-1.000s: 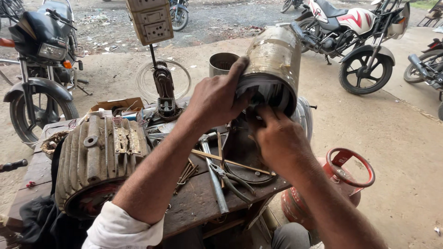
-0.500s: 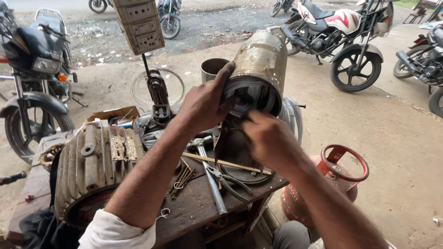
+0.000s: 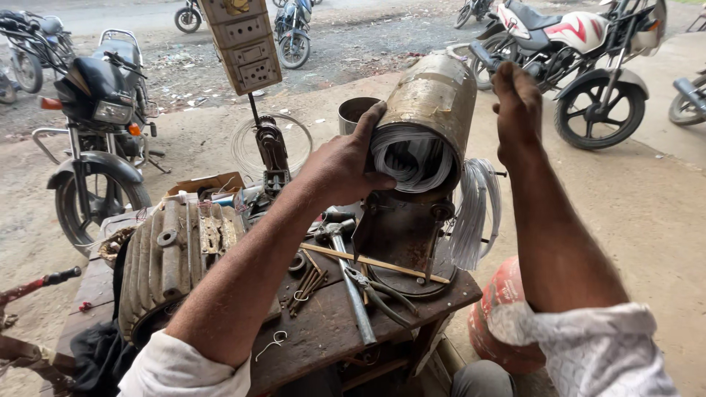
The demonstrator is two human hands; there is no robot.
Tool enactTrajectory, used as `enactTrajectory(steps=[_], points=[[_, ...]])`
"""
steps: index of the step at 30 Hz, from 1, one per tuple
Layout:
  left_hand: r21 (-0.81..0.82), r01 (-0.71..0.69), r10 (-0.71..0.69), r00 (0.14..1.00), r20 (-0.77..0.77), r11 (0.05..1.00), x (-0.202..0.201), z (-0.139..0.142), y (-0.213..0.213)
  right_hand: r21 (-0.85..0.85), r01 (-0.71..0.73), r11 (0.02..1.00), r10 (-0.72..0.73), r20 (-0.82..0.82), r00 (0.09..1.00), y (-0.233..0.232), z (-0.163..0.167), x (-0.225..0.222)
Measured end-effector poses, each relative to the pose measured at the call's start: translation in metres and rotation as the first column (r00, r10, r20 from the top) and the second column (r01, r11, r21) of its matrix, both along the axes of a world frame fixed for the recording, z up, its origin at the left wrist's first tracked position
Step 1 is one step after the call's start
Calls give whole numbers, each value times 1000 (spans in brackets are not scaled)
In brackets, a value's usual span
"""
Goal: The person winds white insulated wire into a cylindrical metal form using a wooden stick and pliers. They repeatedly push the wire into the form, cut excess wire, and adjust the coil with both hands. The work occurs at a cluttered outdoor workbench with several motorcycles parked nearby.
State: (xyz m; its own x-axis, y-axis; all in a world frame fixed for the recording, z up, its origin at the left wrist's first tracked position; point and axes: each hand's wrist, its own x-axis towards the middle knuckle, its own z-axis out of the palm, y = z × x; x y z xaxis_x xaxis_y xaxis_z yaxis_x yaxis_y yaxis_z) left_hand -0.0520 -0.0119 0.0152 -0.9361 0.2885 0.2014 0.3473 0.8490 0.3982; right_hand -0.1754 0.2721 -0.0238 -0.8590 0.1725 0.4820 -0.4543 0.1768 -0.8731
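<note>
**Winding Held at Stator Mouth**

Gripping the stator housing [image 3: 430, 110] rim, the left hand [image 3: 346, 165] is curled over the white winding [image 3: 412, 158]. The housing's long axis is pointed away, tilted upward. The right hand [image 3: 517, 95] is raised beside it, loosely closed; any contents cannot be told.

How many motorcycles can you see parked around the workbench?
7, perhaps more out of view: two at left, two at top, one top right, slivers at and.
</note>
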Motion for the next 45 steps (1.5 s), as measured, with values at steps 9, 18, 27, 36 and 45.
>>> enactTrajectory(steps=[9,18,27,36,45], points=[[85,71,-67,997,-49,994,-42,-11,2,-170,-429,887,461,326,825,-16,4,-66],[30,119,-113,983,-145,992,-70,-21,0,-186,-408,894,445,245,862,-5,-24,-117],[30,42,-34,972,-234,999,-100,-43,-12,-179,-439,881,465,147,873,-31,-28,-136],[57,162,-151,975,-165,985,-74,-26,-25,-160,-201,966,229,184,956,-25,-25,-68],[37,113,-116,988,102,993,-73,4,-20,-254,-274,927,303,82,950,-4,-21,-63]])
